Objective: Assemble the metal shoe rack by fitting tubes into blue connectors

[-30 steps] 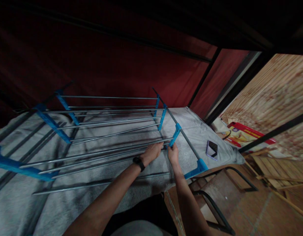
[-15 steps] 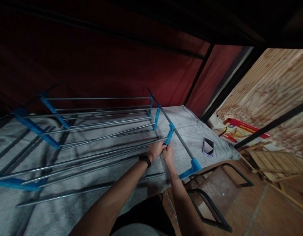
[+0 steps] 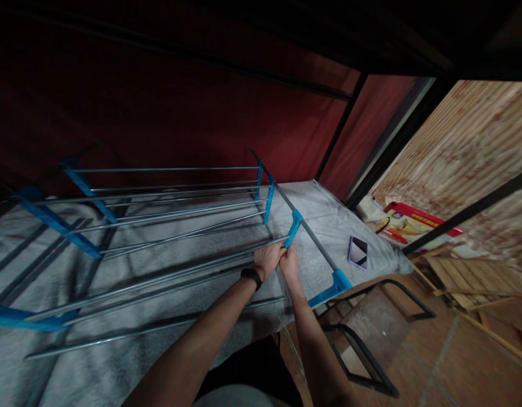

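Observation:
A rack of metal tubes and blue plastic brackets lies on its side across a grey cloth. My left hand, with a black band on the wrist, is closed around the right end of a metal tube. Pressed up beside it, my right hand grips the lower end of a blue plastic bracket. The tube end meets the bracket between my hands; my fingers hide the exact joint. Nearer my body, another blue bracket sticks out from the side pole.
A loose metal tube lies along the front of the grey cloth. To the right is a phone. A black-framed chair stands by the edge, with a red and yellow box and wooden slats beyond.
Both hands stay at the same bracket. The tubes by my left hand sit closer together at their left ends, and the near end of the side pole has shifted slightly right.

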{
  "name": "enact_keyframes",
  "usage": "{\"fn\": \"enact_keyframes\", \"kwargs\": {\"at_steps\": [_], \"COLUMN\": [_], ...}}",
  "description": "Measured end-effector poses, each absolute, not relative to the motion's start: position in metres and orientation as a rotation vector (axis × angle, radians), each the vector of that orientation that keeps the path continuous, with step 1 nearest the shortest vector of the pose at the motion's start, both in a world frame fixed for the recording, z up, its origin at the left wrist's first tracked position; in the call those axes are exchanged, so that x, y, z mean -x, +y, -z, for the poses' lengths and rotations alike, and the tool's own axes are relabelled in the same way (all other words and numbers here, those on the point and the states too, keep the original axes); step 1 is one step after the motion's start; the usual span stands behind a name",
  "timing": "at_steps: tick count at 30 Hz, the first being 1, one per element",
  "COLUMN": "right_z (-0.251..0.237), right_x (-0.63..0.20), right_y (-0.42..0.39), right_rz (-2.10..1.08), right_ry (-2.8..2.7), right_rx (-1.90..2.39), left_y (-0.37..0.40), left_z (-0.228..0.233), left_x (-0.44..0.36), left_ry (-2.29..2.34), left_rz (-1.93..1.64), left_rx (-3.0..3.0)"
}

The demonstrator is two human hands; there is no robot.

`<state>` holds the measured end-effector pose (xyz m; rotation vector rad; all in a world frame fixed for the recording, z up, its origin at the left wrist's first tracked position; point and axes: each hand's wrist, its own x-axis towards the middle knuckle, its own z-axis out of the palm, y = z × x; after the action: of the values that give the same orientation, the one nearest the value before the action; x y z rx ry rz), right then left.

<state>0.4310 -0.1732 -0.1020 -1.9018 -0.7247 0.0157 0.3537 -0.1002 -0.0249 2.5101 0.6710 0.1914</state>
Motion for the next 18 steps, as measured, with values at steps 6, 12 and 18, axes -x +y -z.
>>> {"fn": "enact_keyframes", "kwargs": {"at_steps": [6,12,18], "right_z": [0.1018,0.1016,0.1018], "right_x": [-0.4286,-0.4256,-0.4241], "right_y": [-0.1735,-0.1748,-0.1752], "right_rz": [0.002,0.010,0.026], "right_ry": [-0.737,-0.752,-0.752], "right_rx": [1.928,1.938,1.960], "left_y": [-0.1019,-0.1022,-0.1038], "left_z": [0.0240,0.0244,0.0220], "left_x": [-0.3527,-0.3509,-0.3493], "left_ry": [0.665,0.673,0.689], "left_rz": [-0.199,-0.198,-0.157], "left_rx": [-2.490,-2.492,-2.498]}}
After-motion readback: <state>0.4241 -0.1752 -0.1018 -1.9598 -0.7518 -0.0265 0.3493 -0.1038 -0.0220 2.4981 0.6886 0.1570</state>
